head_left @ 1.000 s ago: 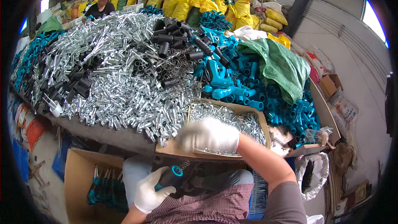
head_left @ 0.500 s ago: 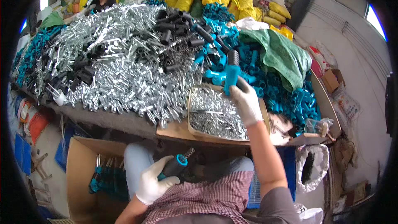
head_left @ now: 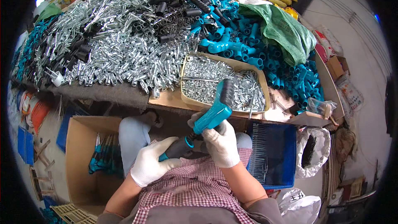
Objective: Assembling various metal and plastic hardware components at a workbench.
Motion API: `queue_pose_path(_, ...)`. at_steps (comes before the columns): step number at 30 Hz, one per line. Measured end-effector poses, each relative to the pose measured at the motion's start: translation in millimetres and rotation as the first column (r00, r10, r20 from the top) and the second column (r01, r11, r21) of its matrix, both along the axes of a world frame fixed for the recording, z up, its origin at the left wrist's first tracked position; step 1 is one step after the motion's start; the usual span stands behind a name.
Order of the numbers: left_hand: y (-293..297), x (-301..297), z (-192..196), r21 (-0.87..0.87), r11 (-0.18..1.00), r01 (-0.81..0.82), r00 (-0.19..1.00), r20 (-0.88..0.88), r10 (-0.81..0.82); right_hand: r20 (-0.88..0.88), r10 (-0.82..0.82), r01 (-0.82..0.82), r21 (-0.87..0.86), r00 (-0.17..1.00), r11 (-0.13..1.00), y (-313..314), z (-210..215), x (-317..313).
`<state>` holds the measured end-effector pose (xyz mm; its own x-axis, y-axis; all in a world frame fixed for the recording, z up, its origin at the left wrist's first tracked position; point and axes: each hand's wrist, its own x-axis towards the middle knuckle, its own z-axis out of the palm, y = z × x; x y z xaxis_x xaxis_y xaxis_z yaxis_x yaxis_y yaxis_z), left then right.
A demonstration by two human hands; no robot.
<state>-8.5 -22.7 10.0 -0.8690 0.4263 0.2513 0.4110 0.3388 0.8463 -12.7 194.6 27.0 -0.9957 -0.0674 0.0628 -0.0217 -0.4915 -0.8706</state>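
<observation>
Holding the teal housing (head_left: pixel 212 117), right hand (head_left: pixel 222 144) has neared left hand (head_left: pixel 152 163).

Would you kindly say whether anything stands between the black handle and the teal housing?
Only a coil spring does, between the black handle in the left hand and the teal housing in the right hand.

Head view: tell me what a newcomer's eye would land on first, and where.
The great heap of silver metal parts spreading over the table's middle and left. Next, at lower centre, the teal angled piece in the right hand, close to the black-and-teal handle in the left hand. Then the crumpled green sheet lying over teal parts on the table's right.
</observation>
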Motion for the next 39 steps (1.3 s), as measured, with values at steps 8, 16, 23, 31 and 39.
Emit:
queue_pose_path(8,-25,4,10,-0.001,0.999,0.035,0.998,0.051,-0.035,-0.078,0.173,-0.004,0.903,0.982,0.429,47,60,28)
queue_pose_path(16,-30,1,22,-0.079,0.969,0.234,0.972,0.004,-0.234,0.126,0.641,-0.497,0.748,0.757,0.439,55,56,3)
queue_pose_path(23,-49,-3,11,-0.075,0.905,0.419,0.865,0.335,-0.373,-0.355,0.819,0.495,0.863,0.451,0.101,28,44,26)
queue_pose_path(31,-45,-18,10,0.264,0.757,0.598,0.223,0.852,-0.473,-0.459,0.883,0.667,0.687,0.094,0.287,33,37,19)
queue_pose_path(39,-32,-10,28,-0.661,0.738,0.135,0.891,-0.244,-0.383,0.5,0.479,-0.641,0.221,0.721,0.735,40,4,18)
